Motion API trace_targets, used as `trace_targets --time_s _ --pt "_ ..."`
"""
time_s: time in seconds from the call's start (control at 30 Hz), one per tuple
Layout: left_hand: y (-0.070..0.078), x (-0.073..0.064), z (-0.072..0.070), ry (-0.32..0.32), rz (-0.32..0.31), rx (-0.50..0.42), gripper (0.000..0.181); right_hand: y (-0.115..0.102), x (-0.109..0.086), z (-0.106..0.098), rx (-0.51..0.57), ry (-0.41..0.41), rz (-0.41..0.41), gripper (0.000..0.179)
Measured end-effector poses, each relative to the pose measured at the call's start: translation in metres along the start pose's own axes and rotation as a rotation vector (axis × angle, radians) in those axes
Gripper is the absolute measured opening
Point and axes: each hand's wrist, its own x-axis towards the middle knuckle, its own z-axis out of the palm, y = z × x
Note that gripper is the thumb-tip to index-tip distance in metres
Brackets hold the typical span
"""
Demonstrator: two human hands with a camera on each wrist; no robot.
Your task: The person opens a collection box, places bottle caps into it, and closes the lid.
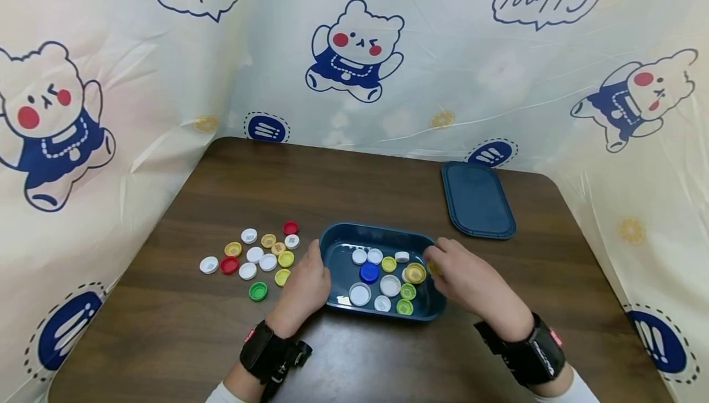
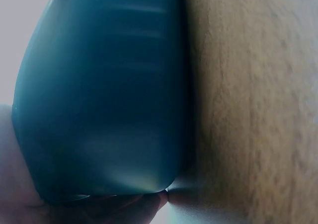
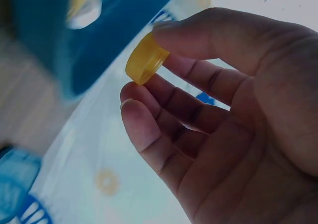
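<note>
My right hand pinches a yellow bottle cap between thumb and fingers over the right end of a dark blue tray. At the tray's left end, my left hand grips its side; the left wrist view shows the tray wall close up, fingers behind its end. Inside the tray lie several bottle caps, among them a blue cap, a large white cap, a green cap and a yellow cap overlapping a white one.
Left of the tray, several loose caps lie on the brown table, including a red cap, a green cap and a white cap. A flat blue lid-like tray lies at the back right. A printed curtain surrounds the table.
</note>
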Motion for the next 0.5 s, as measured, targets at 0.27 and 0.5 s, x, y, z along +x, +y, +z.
trace_targets --time_s 0.27,0.5 --pt "-0.001 0.001 -0.001 0.001 -0.009 0.002 0.052 -0.038 0.049 0.0 0.0 -0.096 -0.145 0.019" --pt "-0.003 0.001 -0.001 0.0 -0.006 -0.012 0.047 -0.054 0.092 0.016 -0.022 -0.266 -0.22 0.014"
